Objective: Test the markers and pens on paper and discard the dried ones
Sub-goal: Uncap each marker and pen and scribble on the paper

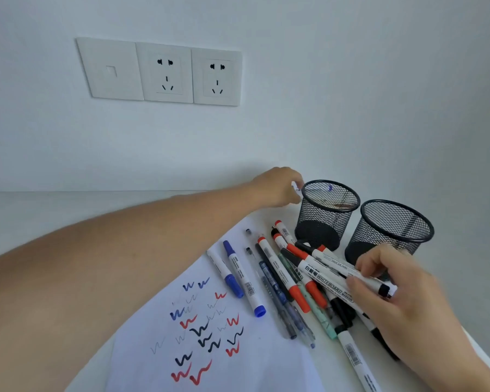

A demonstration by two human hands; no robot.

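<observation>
A white sheet of paper (pixel 238 360) carries several blue, red and black test squiggles. Beside it lies a pile of markers and pens (pixel 289 281), with two blue-capped markers (pixel 238 275) at its left. My left hand (pixel 277 188) reaches across to the rim of the left black mesh cup (pixel 327 213) and pinches a small pen at that rim. A blue-tipped pen shows through the cup's mesh. My right hand (pixel 393 290) grips a white whiteboard marker (pixel 331 261) with a black cap on top of the pile.
A second black mesh cup (pixel 391 230) stands right of the first, close to my right hand. The white wall behind holds a switch plate and two sockets (pixel 164 72). My left forearm crosses the white table (pixel 26 210) above the paper.
</observation>
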